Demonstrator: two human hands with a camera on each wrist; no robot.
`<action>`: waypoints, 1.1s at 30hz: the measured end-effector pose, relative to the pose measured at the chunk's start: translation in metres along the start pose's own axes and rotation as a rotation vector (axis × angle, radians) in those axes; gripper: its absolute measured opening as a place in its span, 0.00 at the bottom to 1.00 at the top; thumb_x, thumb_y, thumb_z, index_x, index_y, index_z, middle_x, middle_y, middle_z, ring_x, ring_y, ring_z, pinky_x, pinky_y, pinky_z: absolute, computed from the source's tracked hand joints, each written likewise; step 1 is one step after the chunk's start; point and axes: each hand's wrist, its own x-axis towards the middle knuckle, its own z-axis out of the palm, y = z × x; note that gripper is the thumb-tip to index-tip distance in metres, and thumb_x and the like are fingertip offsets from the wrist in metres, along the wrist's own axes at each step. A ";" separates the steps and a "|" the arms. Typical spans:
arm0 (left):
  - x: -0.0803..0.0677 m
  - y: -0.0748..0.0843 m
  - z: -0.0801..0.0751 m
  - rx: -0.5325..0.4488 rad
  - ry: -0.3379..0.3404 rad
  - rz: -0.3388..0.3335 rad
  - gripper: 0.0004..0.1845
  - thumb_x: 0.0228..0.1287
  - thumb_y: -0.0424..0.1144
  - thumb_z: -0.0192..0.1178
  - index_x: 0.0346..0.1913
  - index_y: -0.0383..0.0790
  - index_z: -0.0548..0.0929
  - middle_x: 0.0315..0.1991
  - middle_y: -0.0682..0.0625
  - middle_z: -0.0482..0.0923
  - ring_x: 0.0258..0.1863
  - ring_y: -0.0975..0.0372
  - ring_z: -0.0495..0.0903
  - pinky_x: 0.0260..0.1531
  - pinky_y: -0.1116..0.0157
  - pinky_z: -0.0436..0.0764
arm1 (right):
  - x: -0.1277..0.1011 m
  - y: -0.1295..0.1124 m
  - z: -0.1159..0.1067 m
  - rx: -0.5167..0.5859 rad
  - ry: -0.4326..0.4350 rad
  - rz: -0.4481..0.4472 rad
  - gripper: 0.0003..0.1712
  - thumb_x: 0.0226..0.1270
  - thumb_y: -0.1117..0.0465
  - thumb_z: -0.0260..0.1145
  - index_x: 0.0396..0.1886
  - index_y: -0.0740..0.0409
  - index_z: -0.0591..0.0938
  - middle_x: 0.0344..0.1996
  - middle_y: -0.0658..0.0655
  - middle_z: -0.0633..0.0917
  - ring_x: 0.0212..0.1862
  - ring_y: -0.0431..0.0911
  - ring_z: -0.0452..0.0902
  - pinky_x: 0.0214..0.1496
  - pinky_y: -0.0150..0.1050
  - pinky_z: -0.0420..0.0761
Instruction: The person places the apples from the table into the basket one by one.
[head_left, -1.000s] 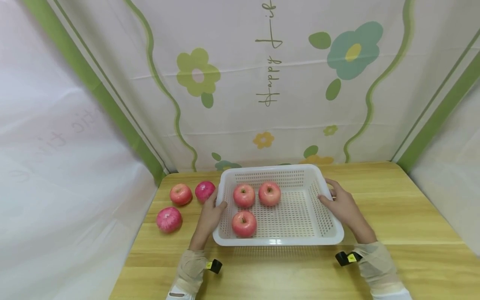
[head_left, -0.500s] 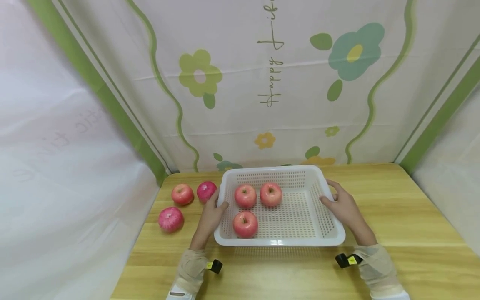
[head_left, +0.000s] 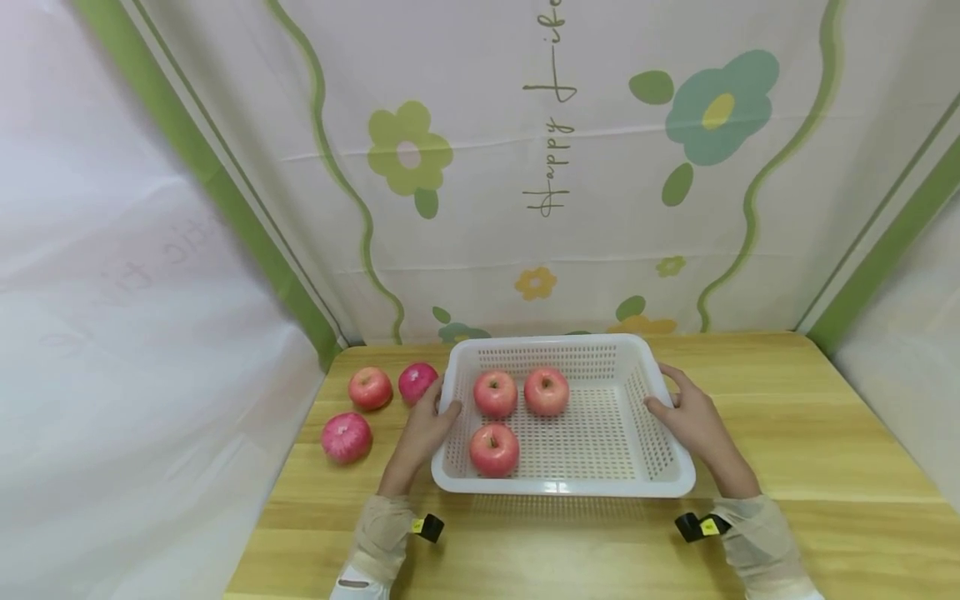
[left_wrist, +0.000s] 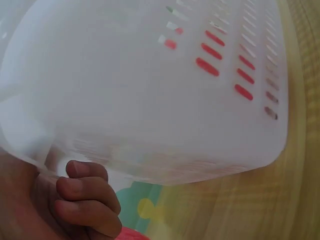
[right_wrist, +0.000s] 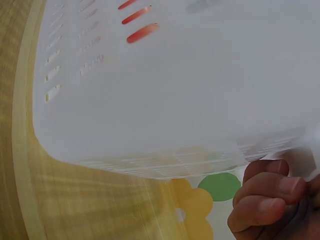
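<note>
While three loose apples point(head_left: 371, 387) lay at nine o'clock on the table point(head_left: 810, 433), the left hand point(head_left: 420, 432) gripped the white basket point(head_left: 564, 486) by its left rim; the right hand point(head_left: 693, 421) curled round its three o'clock rim.

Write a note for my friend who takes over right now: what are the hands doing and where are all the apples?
Left hand grips the white basket by its left rim, fingers curled under the edge. Right hand grips the right rim the same way.
Done: three apples lie in the basket.
Left: three more apples sit on the wooden table, left of the basket.
</note>
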 end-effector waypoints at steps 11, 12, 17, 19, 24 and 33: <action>0.001 0.011 -0.017 0.115 -0.096 -0.046 0.29 0.80 0.46 0.57 0.77 0.37 0.72 0.46 0.38 0.89 0.30 0.57 0.89 0.25 0.58 0.88 | 0.000 0.001 -0.002 0.002 -0.017 -0.003 0.45 0.82 0.59 0.61 0.86 0.68 0.48 0.42 0.77 0.89 0.33 0.57 0.92 0.28 0.47 0.91; 0.001 0.012 -0.018 0.129 -0.100 -0.048 0.28 0.81 0.47 0.57 0.76 0.38 0.73 0.43 0.39 0.89 0.27 0.58 0.88 0.22 0.58 0.87 | 0.000 0.001 -0.002 0.000 -0.020 -0.005 0.45 0.82 0.59 0.61 0.86 0.68 0.48 0.42 0.77 0.89 0.33 0.57 0.92 0.28 0.47 0.91; 0.003 0.016 -0.026 0.185 -0.077 -0.049 0.28 0.80 0.49 0.58 0.75 0.40 0.76 0.39 0.44 0.85 0.20 0.60 0.79 0.19 0.62 0.80 | -0.001 0.000 -0.001 0.000 -0.029 -0.011 0.45 0.82 0.59 0.61 0.86 0.68 0.48 0.41 0.76 0.89 0.33 0.58 0.92 0.28 0.46 0.91; 0.005 0.018 -0.030 0.198 -0.059 -0.044 0.29 0.80 0.49 0.58 0.75 0.38 0.75 0.42 0.43 0.83 0.20 0.60 0.77 0.20 0.64 0.79 | -0.001 -0.001 -0.001 0.000 -0.030 -0.014 0.45 0.82 0.59 0.61 0.86 0.68 0.48 0.40 0.76 0.89 0.33 0.58 0.92 0.28 0.46 0.91; 0.015 0.019 -0.040 0.313 -0.002 0.025 0.27 0.77 0.47 0.60 0.71 0.34 0.79 0.48 0.43 0.85 0.36 0.57 0.85 0.36 0.60 0.88 | -0.001 0.000 0.000 -0.005 -0.028 -0.016 0.45 0.82 0.59 0.61 0.85 0.69 0.48 0.40 0.75 0.89 0.33 0.57 0.92 0.28 0.46 0.91; 0.032 0.026 -0.061 0.390 0.007 0.082 0.27 0.74 0.47 0.59 0.69 0.34 0.81 0.51 0.43 0.86 0.51 0.52 0.83 0.52 0.55 0.84 | -0.001 0.001 0.000 0.010 -0.024 -0.018 0.45 0.81 0.59 0.61 0.86 0.67 0.49 0.38 0.73 0.89 0.32 0.56 0.92 0.28 0.46 0.91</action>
